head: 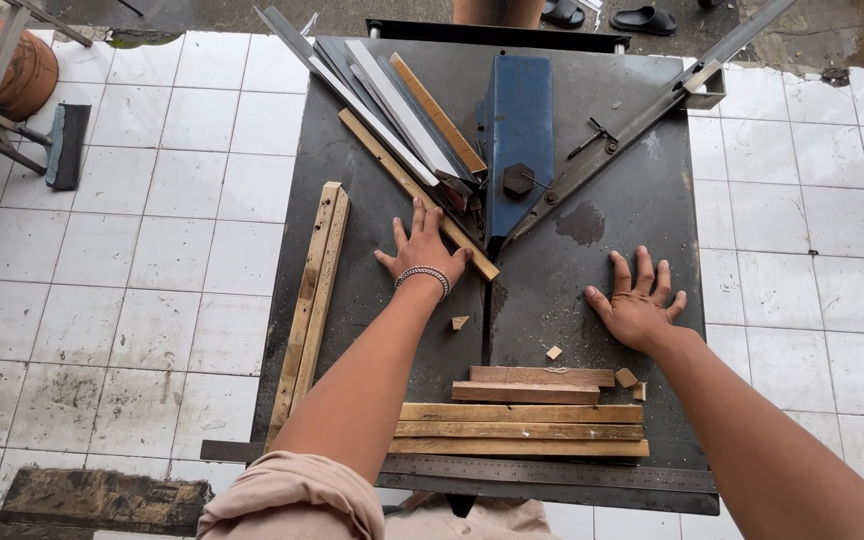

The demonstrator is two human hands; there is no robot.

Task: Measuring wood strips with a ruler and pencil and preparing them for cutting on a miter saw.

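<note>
Left hand (pixel 422 250) flat on dark steel table (pixel 612 250), fingers spread, palm down, gripping nothing; fingertips touching long wood strip (pixel 417 193) laid diagonally. Beaded band (pixel 424 274) on wrist. Forearm extended straight from rolled pinkish sleeve (pixel 297 495).

Right hand (pixel 639 300) likewise flat, open, fingers fanned, holding nothing; resting on bare metal right of table's centre slot, well apart from wood.

Blue metal plate (pixel 519 130) wedge-shaped, painted, worn; black hex knob (pixel 518 180) at lower end. Two angled fence bars forming a V: right bar (pixel 642 120) grey steel; left side stacked with grey metal and wood strips (pixel 402 110).

Pair of rough pale battens (pixel 312 300) lying lengthwise at table's left edge, touching each other. Stack of short planed sticks (pixel 522 415) crosswise near front edge, between forearms. Steel ruler (pixel 552 472) along front rim. Small wood offcuts (pixel 460 322) scattered near slot.

Table surface scuffed, dusty, damp patch near centre. White floor tiles (pixel 152 250) stained, square. Squeegee (pixel 67 145) on tiles at upper left. Sandals (pixel 602 15) beyond table's far edge.
</note>
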